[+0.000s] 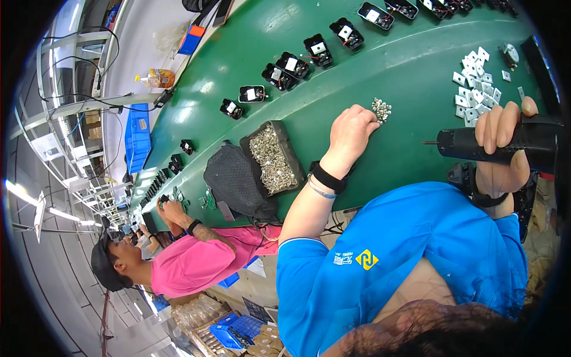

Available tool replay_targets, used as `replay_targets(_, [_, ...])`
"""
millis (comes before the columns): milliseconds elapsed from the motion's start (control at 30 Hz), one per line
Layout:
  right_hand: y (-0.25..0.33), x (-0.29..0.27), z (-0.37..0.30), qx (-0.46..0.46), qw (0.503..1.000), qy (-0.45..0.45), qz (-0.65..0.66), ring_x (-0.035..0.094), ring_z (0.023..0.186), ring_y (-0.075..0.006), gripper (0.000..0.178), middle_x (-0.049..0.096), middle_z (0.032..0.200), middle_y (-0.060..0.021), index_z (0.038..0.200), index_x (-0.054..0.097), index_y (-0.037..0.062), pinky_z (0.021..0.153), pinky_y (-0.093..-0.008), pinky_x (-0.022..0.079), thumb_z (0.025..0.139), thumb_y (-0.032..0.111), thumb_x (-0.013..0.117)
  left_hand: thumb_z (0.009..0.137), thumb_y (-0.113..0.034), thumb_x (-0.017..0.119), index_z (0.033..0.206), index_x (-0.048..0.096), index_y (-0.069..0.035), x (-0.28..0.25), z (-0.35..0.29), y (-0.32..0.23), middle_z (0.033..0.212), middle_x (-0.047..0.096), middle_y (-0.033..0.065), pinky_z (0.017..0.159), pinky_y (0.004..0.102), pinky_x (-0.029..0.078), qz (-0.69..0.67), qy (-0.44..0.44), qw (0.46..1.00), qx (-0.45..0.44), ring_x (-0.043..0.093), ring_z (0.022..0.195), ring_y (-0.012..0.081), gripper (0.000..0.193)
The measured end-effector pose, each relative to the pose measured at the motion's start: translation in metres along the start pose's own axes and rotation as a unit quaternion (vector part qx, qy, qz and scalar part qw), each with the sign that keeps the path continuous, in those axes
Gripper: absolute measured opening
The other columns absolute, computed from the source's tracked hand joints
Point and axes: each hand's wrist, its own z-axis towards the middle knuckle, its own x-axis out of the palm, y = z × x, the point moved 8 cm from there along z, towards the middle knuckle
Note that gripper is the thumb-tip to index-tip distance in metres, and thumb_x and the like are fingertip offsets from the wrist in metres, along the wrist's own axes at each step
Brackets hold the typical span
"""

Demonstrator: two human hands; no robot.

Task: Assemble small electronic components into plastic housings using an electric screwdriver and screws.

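Note:
My left hand (350, 134) rests on the green bench, its fingertips drawn together at the edge of a small pile of screws (382, 110). Whatever may be between those fingertips is hidden. A black electric screwdriver (464, 144) lies in my right hand (502, 134), fingers wrapped round its body and the bit pointing left toward the screws. Just beyond it is a heap of square silvery plates (474, 89), each with a hole. To the left of my left forearm stands a dark tray (291, 156) filled with many more screws.
Black open housings (318, 50) with small plates and wires line the far side of the bench (333, 101). A dark mesh cloth (235, 178) lies against the tray. On the left, a co-worker in a pink shirt (196, 262) handles parts. A blue bin (138, 137) stands farther off.

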Motion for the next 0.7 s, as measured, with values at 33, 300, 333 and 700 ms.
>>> replay_targets(33, [0.000, 0.000, 0.000, 0.000, 1.000, -0.003, -0.005, 0.045, 0.060, -0.0120, 0.051, 0.044, 0.072, -0.0018, 0.116, 0.028, 0.0076, 0.057, -0.0254, 0.036, 0.075, 0.024, 0.054, 0.065, -0.009, 0.063, 0.074, 0.059, -0.005, -0.002, -0.001, 0.001, 0.072, 0.055, 0.0076, 0.061, 0.0326, 0.043, 0.011, -0.006, 1.000, -0.002, 0.054, 0.069, 0.0235, 0.010])
replay_targets(300, [0.011, 0.006, 0.008, -0.031, 1.000, -0.006, 0.004, 0.045, 0.059, -0.0118, 0.052, 0.044, 0.073, -0.0013, 0.117, 0.028, 0.0070, 0.057, -0.0250, 0.036, 0.075, 0.025, 0.053, 0.079, -0.008, 0.055, 0.091, 0.054, 0.000, 0.002, -0.022, -0.004, 0.075, 0.057, 0.0080, 0.061, 0.0283, 0.049, -0.654, -0.022, 0.733, -0.186, 0.056, 0.065, 0.0160, 0.015])
replay_targets(333, [0.013, 0.009, 0.012, -0.034, 0.999, -0.007, 0.016, 0.045, 0.059, -0.0118, 0.052, 0.044, 0.073, -0.0010, 0.118, 0.028, 0.0078, 0.057, -0.0255, 0.036, 0.076, 0.026, 0.053, 0.079, -0.008, 0.055, 0.091, 0.054, 0.000, 0.004, -0.022, -0.006, 0.075, 0.057, 0.0080, 0.061, 0.0283, 0.049, -0.655, -0.021, 0.733, -0.183, 0.056, 0.065, 0.0160, 0.015])
replay_targets(700, [-0.002, 0.026, 0.020, -0.037, 0.999, 0.023, 0.022, 0.047, 0.062, -0.0121, 0.051, 0.045, 0.075, -0.0006, 0.120, 0.028, 0.0120, 0.059, -0.0271, 0.037, 0.078, 0.027, 0.052, 0.078, -0.014, 0.057, 0.087, 0.056, -0.003, 0.037, -0.017, -0.033, 0.074, 0.058, 0.0069, 0.056, 0.0267, 0.049, -0.808, 0.084, 0.549, -0.198, 0.056, 0.062, 0.0138, 0.014])
